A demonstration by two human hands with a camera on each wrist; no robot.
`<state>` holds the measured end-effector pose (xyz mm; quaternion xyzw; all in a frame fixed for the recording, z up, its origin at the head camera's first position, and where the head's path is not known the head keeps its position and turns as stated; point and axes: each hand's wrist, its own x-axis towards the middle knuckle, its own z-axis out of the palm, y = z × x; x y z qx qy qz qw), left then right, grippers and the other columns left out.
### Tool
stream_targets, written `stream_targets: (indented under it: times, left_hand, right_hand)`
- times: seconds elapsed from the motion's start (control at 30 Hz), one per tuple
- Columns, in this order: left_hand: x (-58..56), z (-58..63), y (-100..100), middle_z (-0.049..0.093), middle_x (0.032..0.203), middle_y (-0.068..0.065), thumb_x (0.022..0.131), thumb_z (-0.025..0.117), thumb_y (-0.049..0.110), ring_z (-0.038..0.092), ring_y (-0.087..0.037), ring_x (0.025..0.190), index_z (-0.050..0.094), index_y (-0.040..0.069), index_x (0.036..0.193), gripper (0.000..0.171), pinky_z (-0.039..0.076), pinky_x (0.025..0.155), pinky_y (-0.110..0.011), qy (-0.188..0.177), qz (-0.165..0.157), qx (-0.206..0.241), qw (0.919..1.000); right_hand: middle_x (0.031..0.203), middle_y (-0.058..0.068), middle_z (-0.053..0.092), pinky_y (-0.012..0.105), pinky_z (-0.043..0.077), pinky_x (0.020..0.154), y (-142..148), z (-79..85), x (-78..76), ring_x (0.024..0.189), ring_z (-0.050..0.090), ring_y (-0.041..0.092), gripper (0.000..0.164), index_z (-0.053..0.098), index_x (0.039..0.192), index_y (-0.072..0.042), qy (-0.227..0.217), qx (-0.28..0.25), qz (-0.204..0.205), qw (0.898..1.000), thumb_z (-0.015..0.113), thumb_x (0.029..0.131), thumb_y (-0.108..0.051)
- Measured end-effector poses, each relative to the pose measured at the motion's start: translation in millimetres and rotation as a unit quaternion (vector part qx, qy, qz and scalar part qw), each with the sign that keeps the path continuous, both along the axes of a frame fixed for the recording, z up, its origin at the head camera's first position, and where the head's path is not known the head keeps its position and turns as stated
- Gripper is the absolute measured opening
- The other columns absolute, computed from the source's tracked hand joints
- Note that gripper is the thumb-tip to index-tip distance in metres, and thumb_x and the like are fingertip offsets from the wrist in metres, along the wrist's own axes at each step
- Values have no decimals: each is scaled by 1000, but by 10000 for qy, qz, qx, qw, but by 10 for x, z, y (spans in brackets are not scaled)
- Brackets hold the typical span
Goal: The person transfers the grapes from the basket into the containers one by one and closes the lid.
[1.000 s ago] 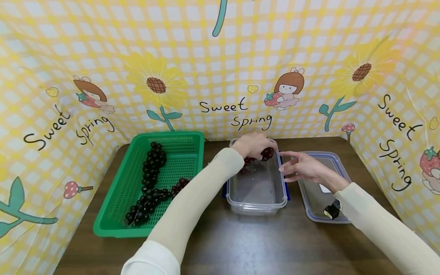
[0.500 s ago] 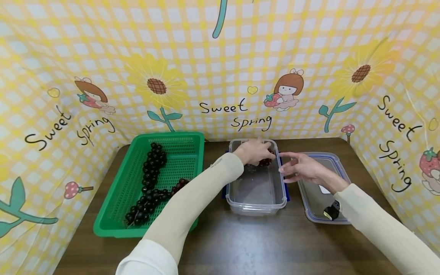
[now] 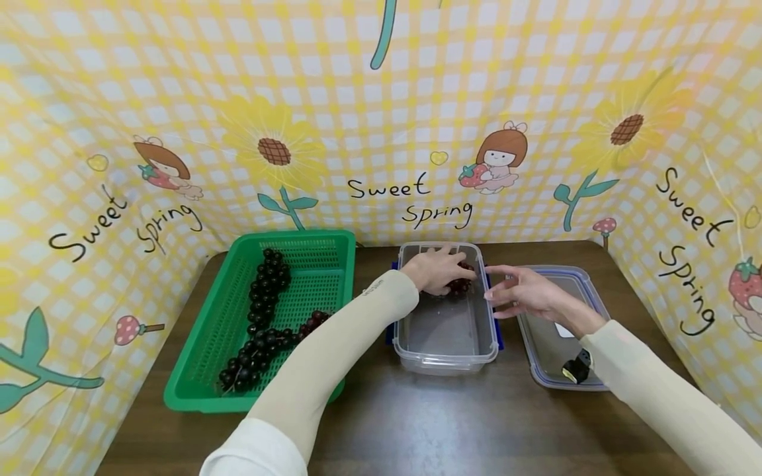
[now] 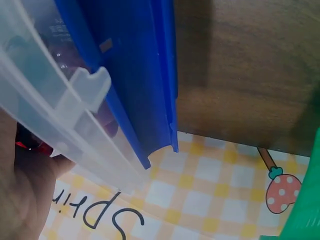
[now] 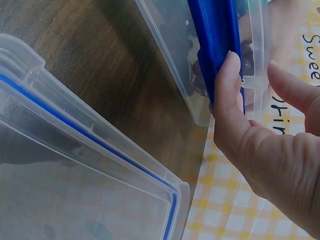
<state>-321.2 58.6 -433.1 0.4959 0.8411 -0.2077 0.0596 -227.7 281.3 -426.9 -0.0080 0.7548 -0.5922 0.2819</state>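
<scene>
A clear plastic food container (image 3: 446,362) with blue side clips stands mid-table. My left hand (image 3: 440,270) reaches into its far end, fingers spread over a bunch of dark red grapes (image 3: 460,285). Part of the bunch is hidden under the palm; in the left wrist view, red grapes (image 4: 32,142) show beside that hand. At the container's right side is my right hand (image 3: 526,293). Its fingers touch the blue clip (image 5: 215,40) in the right wrist view, while the thumb stands apart near the rim.
Left of the container is a green plastic basket (image 3: 193,350) with dark grape bunches (image 3: 268,284) inside. On the right lies the clear lid (image 3: 544,344) with a blue seal, a small black object (image 3: 576,367) over it. Patterned cloth (image 3: 381,119) walls in the table.
My left hand has lowered the grapes into the container, and its fingers have spread out over them. The right hand has stayed at the container's side.
</scene>
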Motion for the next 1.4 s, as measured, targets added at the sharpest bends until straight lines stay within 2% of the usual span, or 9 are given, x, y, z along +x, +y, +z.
stream_targets:
  times: [0.17, 0.37, 0.5, 0.63, 0.77, 0.9, 1.03, 1.2, 1.4]
  left_hand:
    - [18, 34, -42, 39, 165, -1, 102, 64, 52, 41, -33, 151, 34, 46, 162, 67, 52, 111, -53, 13, 17, 24, 10000]
    - [28, 138, -84, 30, 172, -1, 100, 61, 62, 27, -33, 160, 29, 47, 164, 73, 39, 121, -63, 46, 93, 92, 9999]
    - [10, 250, -112, 32, 171, -3, 101, 58, 64, 29, -30, 160, 28, 45, 164, 73, 33, 125, -63, -34, 246, 245, 9994]
    - [-13, 438, -187, 43, 164, -5, 103, 57, 61, 38, -28, 155, 33, 37, 164, 70, 35, 126, -54, -160, 439, 654, 9968]
    - [-15, 671, -327, 49, 159, -7, 105, 55, 57, 48, -27, 148, 40, 30, 162, 65, 45, 120, -47, -363, 605, 1106, 9914]
    - [-9, 918, -497, 53, 154, -7, 105, 53, 59, 55, -26, 139, 43, 30, 160, 63, 51, 111, -46, -571, 723, 1521, 9841]
    - [-10, 1125, -699, 52, 156, -9, 105, 55, 57, 54, -28, 140, 42, 31, 161, 63, 51, 112, -48, -664, 937, 1900, 9751]
    - [16, 1281, -934, 46, 163, -8, 106, 54, 56, 48, -30, 148, 41, 31, 161, 63, 45, 119, -53, -742, 1168, 2073, 9684]
    - [82, 1452, -1241, 50, 159, -11, 106, 55, 55, 51, -33, 144, 42, 25, 161, 64, 43, 119, -54, -769, 1291, 2066, 9668]
  right_hand:
    - [130, 22, 63, 49, 62, 94, -9, -12, 8, 105, 71, 22, 84, 19, 169, -9, 1, -4, 19, 10000, 70, 101, -11]
    - [133, 26, 60, 49, 63, 94, -18, 3, 18, 107, 72, 24, 82, 19, 168, -8, 73, 95, 25, 9999, 67, 103, -10]
    - [133, 26, 60, 48, 62, 94, -19, 6, 14, 107, 71, 23, 81, 19, 168, -7, 88, 85, 54, 9999, 66, 103, -9]
    - [128, 24, 62, 48, 63, 94, -18, 3, 10, 104, 71, 22, 82, 19, 168, -6, 117, 55, 70, 9999, 67, 102, -8]
    - [125, 23, 64, 48, 63, 94, -18, 4, 12, 103, 71, 23, 82, 20, 168, -6, 133, 39, 81, 9999, 69, 101, -8]
    - [125, 23, 64, 48, 63, 93, -14, 11, 14, 105, 72, 24, 83, 19, 168, -6, 135, 2, 109, 9998, 69, 101, -8]
    - [126, 24, 63, 50, 62, 94, -3, 3, 25, 107, 72, 27, 84, 18, 168, -6, 148, -23, 119, 9998, 69, 101, -8]
    - [127, 25, 62, 52, 61, 96, 11, -8, 28, 107, 71, 26, 83, 19, 168, -6, 136, -3, 116, 9998, 69, 101, -8]
    - [126, 24, 63, 50, 62, 95, 7, 5, 32, 104, 71, 22, 84, 19, 168, -6, 154, -32, 124, 9998, 69, 101, -8]
